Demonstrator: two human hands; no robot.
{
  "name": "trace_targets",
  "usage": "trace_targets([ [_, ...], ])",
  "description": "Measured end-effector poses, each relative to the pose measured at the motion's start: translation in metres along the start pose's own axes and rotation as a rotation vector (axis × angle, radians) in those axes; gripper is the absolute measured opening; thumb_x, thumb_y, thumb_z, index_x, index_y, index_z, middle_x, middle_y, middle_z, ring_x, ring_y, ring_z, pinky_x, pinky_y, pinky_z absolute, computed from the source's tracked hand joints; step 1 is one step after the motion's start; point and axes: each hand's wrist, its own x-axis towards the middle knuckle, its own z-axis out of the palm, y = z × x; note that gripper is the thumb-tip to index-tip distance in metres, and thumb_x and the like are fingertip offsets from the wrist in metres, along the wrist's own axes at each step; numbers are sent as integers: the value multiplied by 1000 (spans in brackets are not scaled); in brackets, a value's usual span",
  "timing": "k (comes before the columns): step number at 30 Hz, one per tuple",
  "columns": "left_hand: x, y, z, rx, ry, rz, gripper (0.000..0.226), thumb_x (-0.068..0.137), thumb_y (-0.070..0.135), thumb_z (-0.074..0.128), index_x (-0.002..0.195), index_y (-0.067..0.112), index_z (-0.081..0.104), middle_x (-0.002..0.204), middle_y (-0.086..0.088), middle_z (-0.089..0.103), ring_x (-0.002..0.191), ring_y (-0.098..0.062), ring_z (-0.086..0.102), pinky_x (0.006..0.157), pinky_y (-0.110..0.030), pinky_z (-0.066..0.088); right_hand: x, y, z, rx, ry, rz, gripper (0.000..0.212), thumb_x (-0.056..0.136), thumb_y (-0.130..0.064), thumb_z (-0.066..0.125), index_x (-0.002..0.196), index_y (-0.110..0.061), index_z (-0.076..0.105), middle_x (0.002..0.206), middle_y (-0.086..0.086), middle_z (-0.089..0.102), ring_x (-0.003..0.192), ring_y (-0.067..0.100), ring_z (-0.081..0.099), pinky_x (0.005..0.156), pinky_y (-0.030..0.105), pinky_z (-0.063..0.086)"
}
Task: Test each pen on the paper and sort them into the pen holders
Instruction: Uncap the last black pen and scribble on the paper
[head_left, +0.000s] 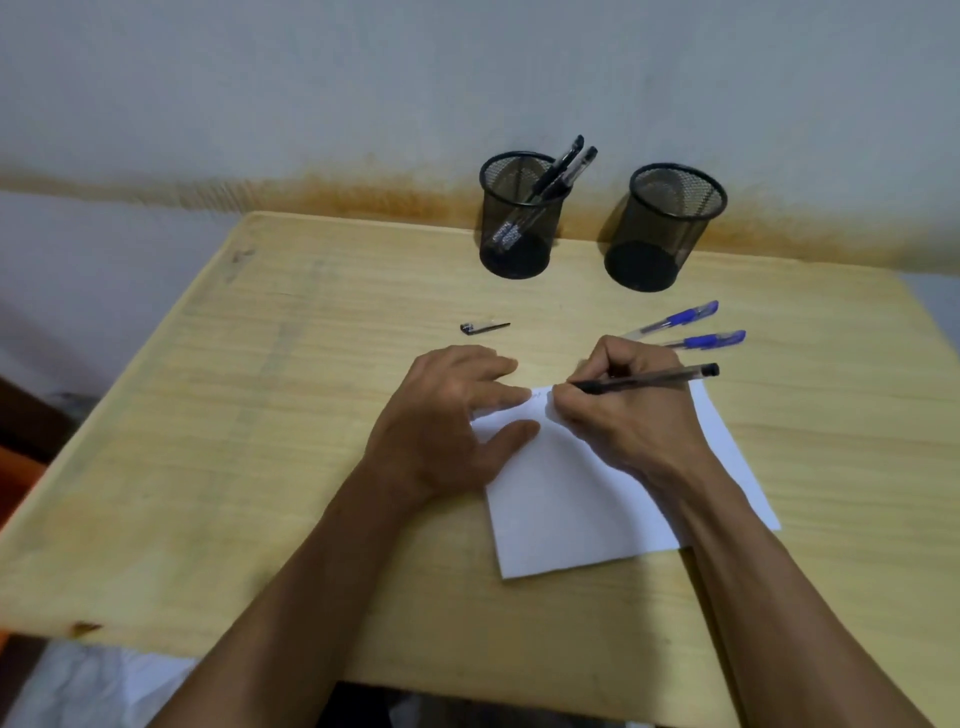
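A white sheet of paper (566, 499) lies on the wooden table (260, 415). My left hand (447, 426) presses flat on the paper's top left corner, fingers spread. My right hand (618, 410) grips a black pen (654, 378) with its tip down on the paper's upper edge. Two blue pens (685, 316) (706, 340) lie just beyond my right hand. A black pen cap (483, 327) lies beyond my left hand. At the back stand two black mesh pen holders: the left one (519, 218) contains black pens, the right one (662, 228) looks empty.
The table's back edge meets a wall with a rust-coloured stain band. The table's left part is bare wood. Below the front edge I see crumpled white material at the bottom left.
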Motion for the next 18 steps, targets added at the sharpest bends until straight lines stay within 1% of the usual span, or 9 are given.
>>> trace_targets([
  [1, 1, 1, -1, 1, -9, -9, 38, 81, 51, 66, 103, 22, 78, 120, -2, 71, 114, -21, 63, 100, -40, 45, 1, 1, 0, -2, 0, 3, 12, 72, 4, 75, 70, 2, 63, 59, 14, 66, 49, 14, 60, 50, 38, 53],
  [3, 3, 4, -3, -8, -27, -35, 38, 80, 52, 67, 103, 23, 78, 120, -2, 71, 114, -21, 63, 100, -39, 45, 2, 4, 1, -10, 0, 9, 11, 73, 2, 75, 71, 0, 64, 60, 11, 67, 53, 16, 61, 52, 36, 53],
  [6, 4, 6, -5, -31, -36, -58, 38, 79, 53, 66, 101, 25, 78, 119, 1, 72, 114, -20, 63, 99, -37, 44, 3, 6, 3, -19, 16, 19, 13, 74, -3, 77, 69, -5, 65, 63, 7, 68, 63, 21, 64, 56, 39, 54],
  [8, 4, 6, -6, -45, -40, -68, 37, 78, 53, 67, 101, 26, 78, 119, 1, 71, 114, -19, 62, 99, -38, 44, 4, 7, 4, -11, 12, 26, 14, 74, -4, 77, 68, -4, 65, 66, 11, 68, 67, 26, 65, 58, 44, 55],
  [10, 5, 6, -6, -55, -38, -69, 36, 78, 52, 68, 100, 26, 78, 119, 1, 71, 113, -20, 63, 97, -41, 45, 5, 8, 4, 27, -4, 35, 16, 72, -3, 77, 66, -3, 62, 68, 18, 66, 63, 29, 62, 55, 43, 52],
  [12, 4, 7, -5, -61, -32, -69, 35, 77, 52, 68, 99, 26, 78, 118, 2, 71, 113, -20, 63, 97, -40, 45, 6, 10, 3, 59, -4, 46, 17, 70, -1, 76, 64, -4, 60, 67, 21, 65, 59, 22, 58, 55, 38, 49],
  [14, 4, 8, -5, -55, -34, -75, 35, 77, 52, 67, 100, 27, 78, 119, 3, 71, 115, -18, 62, 98, -39, 44, 5, 11, 3, 63, 19, 53, 18, 70, 0, 76, 63, -6, 60, 64, 16, 67, 56, 17, 58, 53, 35, 49],
  [16, 3, 7, -5, -53, -36, -82, 36, 77, 53, 67, 101, 28, 78, 121, 3, 70, 116, -18, 61, 100, -38, 43, 5, 10, 5, 47, 37, 47, 20, 70, 0, 77, 62, -9, 60, 61, 10, 68, 55, 15, 60, 52, 34, 50],
  [18, 3, 7, -6, -56, -32, -84, 36, 77, 53, 67, 101, 28, 78, 121, 3, 70, 116, -18, 61, 100, -37, 42, 5, 9, 6, 28, 30, 42, 19, 70, -1, 76, 62, -8, 60, 61, 12, 67, 56, 14, 58, 52, 32, 48],
])
